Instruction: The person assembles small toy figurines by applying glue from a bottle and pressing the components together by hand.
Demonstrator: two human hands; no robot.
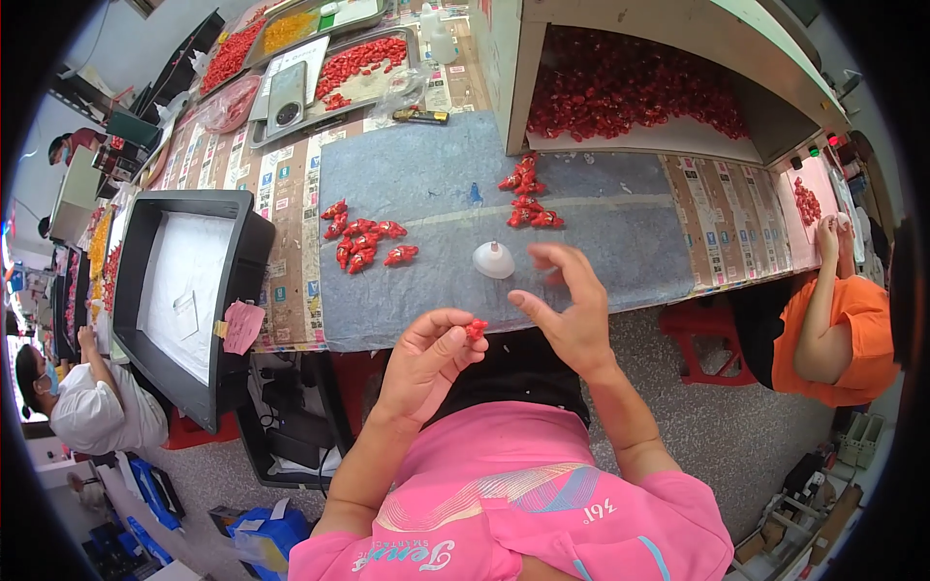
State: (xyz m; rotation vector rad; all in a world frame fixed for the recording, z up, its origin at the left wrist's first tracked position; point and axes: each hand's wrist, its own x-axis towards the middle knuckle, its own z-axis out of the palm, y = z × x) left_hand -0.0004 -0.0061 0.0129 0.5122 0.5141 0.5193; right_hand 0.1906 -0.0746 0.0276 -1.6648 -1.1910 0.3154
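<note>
My left hand (431, 353) pinches a small red plastic piece (475, 329) between thumb and fingers, just off the near edge of the grey mat (601, 237). Beside it, my right hand (570, 310) is raised with fingers spread and holds nothing. A small white cone-shaped cap (494, 259) stands on the mat just beyond my hands. Further left on the mat lies a cluster of several red pieces (360, 242). A second group of red pieces (526, 198) lies below the opening of a box.
A large box (639, 92) at the back holds a heap of red pieces. A black tray (194, 290) with a white lining sits at the left. Metal trays (339, 58) of red and yellow parts lie at the far left. A person in orange (838, 320) sits at the right.
</note>
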